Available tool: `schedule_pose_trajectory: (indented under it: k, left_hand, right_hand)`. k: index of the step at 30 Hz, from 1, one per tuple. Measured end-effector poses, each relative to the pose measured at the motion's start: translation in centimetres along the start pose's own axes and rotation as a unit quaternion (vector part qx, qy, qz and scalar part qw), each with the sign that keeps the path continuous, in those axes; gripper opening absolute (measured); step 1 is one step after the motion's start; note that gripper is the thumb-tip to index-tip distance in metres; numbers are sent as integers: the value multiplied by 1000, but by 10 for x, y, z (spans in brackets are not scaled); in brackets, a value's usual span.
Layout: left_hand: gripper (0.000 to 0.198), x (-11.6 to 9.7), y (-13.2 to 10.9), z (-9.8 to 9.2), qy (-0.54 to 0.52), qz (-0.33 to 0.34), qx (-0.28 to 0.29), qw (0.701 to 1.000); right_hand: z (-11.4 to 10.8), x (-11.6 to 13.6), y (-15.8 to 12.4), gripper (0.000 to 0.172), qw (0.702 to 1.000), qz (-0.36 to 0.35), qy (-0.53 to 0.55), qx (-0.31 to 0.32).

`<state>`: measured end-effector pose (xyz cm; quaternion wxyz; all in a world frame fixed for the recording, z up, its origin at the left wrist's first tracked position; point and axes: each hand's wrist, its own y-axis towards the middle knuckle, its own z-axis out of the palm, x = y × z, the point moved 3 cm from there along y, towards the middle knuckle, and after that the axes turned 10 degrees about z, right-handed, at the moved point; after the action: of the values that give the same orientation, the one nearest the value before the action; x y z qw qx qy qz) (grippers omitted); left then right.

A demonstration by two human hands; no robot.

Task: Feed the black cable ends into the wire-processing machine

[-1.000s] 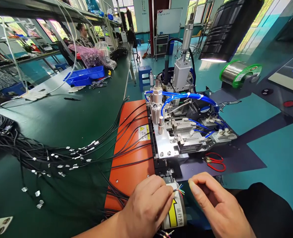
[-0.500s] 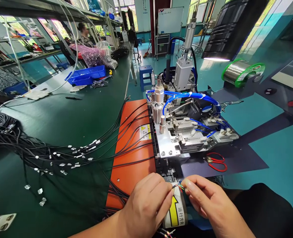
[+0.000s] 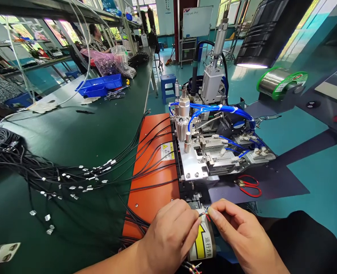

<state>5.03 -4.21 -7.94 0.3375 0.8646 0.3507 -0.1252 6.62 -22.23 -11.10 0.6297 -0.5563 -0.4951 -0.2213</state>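
My left hand (image 3: 171,236) is closed in a pinch on the end of a thin black cable whose coloured wire strands (image 3: 205,214) stick out to the right. My right hand (image 3: 237,232) is closed too, its thumb and forefinger pinching those strands at their tips. Both hands sit over a white label with a yellow arrow (image 3: 202,243), at the near end of an orange plate (image 3: 154,167). Several black cables (image 3: 71,179) with small metal clips lie across that plate and the green bench. Just beyond my hands stands a metal machine with blue air hoses (image 3: 211,144).
Red-handled scissors (image 3: 249,186) lie right of the machine. A green solder spool (image 3: 279,82) and a lit lamp (image 3: 268,30) are at the upper right. A blue bin (image 3: 99,85) sits far back on the green bench (image 3: 71,129), where another person (image 3: 96,38) works.
My right hand has moved left from a small gap to meet the left hand, and its fingers now pinch the coloured strands. The left hand has stayed in place.
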Motion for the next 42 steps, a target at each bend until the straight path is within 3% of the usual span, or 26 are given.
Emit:
schedule_pose_trajectory:
  k: [21,30,36,42]
  left_hand:
    - [17,2,-1,2,2,-5,5,1000]
    - [13,5,-4,2,-24,-59,-9,998]
    - [24,13,-6,-8,-103,-116,51,987]
    - [23,19,-8,-13,-76,-110,32,990]
  right_hand:
    - [-1,3,0,35,999,-9,-44,-28]
    - [6,-4,6,36,999,7,23,-41]
    - [6,-8,15,39,998,20,50,-40]
    - [6,-6,24,37,996,20,67,-57]
